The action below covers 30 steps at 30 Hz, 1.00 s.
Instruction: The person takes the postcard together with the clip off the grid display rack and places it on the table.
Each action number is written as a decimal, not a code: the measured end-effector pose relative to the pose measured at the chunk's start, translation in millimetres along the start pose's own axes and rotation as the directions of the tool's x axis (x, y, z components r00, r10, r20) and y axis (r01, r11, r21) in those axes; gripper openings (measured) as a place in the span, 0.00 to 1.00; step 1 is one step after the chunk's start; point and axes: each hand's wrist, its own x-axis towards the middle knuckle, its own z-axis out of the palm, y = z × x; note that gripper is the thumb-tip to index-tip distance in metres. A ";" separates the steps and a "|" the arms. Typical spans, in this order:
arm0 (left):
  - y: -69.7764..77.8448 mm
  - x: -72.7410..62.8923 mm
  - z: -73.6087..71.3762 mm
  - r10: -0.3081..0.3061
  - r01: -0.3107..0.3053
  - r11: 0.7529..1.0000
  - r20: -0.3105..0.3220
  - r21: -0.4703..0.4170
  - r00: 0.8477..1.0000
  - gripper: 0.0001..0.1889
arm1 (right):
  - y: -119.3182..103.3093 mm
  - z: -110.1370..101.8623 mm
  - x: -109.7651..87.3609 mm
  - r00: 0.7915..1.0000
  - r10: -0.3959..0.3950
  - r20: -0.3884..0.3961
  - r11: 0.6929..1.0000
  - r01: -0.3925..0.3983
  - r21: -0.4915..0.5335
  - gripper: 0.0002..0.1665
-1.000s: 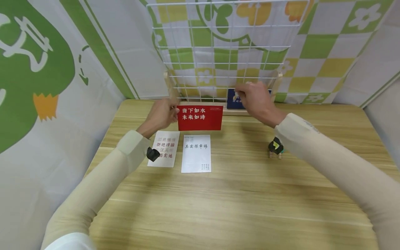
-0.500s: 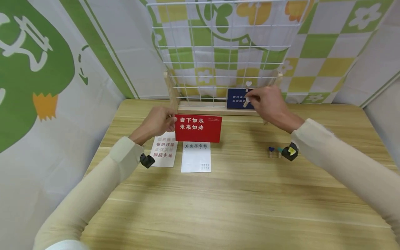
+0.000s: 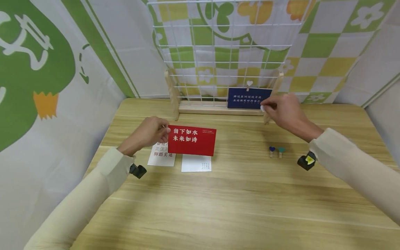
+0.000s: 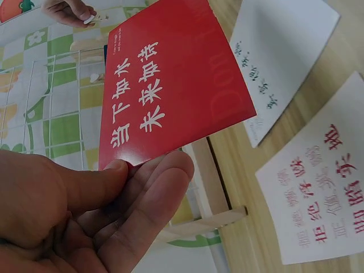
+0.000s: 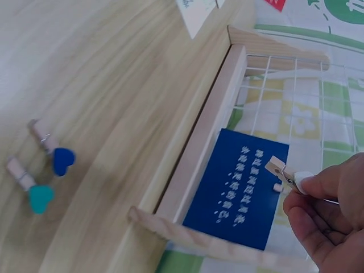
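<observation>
My left hand (image 3: 149,132) pinches a red card (image 3: 191,140) with white characters by its left edge, thumb in front. It hangs over two white cards, one with red print (image 4: 318,182) and one with dark print (image 4: 278,57), partly covering both in the head view. Between thumb and fingers, my right hand (image 3: 289,113) holds a small wooden clothespin (image 5: 282,172) with a white heart. It is near the right end of a dark blue card (image 3: 242,99). A white-heart clothespin (image 3: 249,84) sits at that card's top edge, on the white wire grid (image 3: 215,62).
Two clothespins lie on the wooden table (image 3: 200,201): one with a blue heart (image 5: 63,161), one with a teal heart (image 5: 41,199). The grid stands in a wooden base (image 3: 203,109) at the table's back edge. Patterned cloth (image 3: 325,66) hangs behind it.
The left hand has brought the red card down and slightly left, toward me. My right hand has moved right and down from the blue card's top edge, uncovering its text and the white-heart clothespin there.
</observation>
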 end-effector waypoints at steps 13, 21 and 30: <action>-15.8 -26.5 4.8 -0.022 0.022 1.000 0.061 -0.009 0.998 0.07 | 25.0 8.0 -24.4 0.996 -0.088 -0.034 0.996 0.088 -0.015 0.07; -30.0 -44.7 13.3 -0.064 0.070 0.996 0.117 -0.048 0.991 0.09 | 34.7 10.0 -35.5 0.998 -0.053 0.021 0.998 0.054 -0.033 0.07; -47.4 -62.1 22.8 -0.132 0.150 0.984 0.175 -0.095 0.976 0.10 | 46.7 10.6 -48.8 0.996 0.007 0.093 0.999 -0.004 -0.032 0.08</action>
